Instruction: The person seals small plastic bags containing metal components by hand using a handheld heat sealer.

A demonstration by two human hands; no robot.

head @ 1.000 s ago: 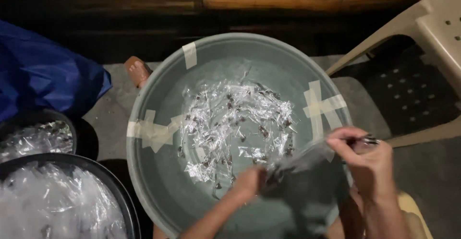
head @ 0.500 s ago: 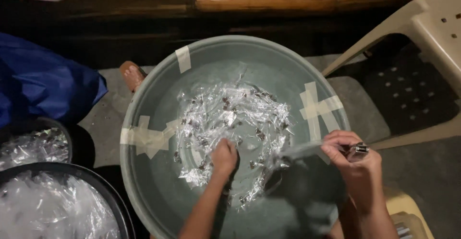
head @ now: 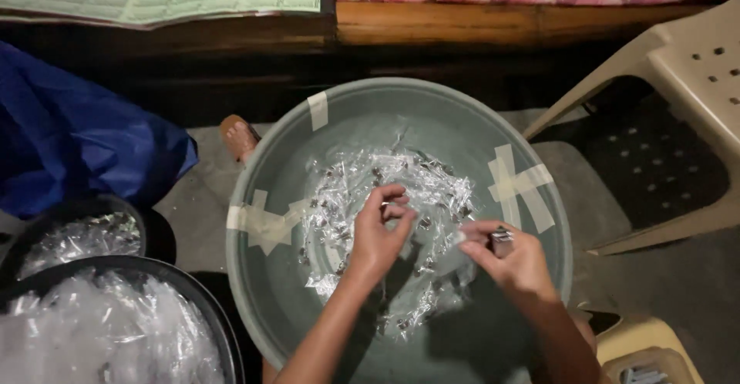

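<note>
- Left hand (head: pixel 379 234) has come up off the heap of small clear plastic packets with dark bits inside (head: pixel 370 207) it was digging into half a second ago. Fingertips are now pinched nearly closed over the middle of the pile, apparently on one packet (too small and shiny to be sure).
- Right hand (head: pixel 510 259) slid inward from about 4 o'clock on the rim toward centre. It's curled tight around a small metal tool, stapler-ish (head: pixel 502 239), with a clear film edge at its fingertips.
- So both hands are now close together over the round grey-green plastic basin patched with beige tape (head: pixel 432 102), looks like a freshly picked packet meeting the tool.
- Two black tubs of clear plastic (head: pixel 116 330) sit off at 8 o'clock, a blue plastic bag (head: pixel 85 145) at 10.
</note>
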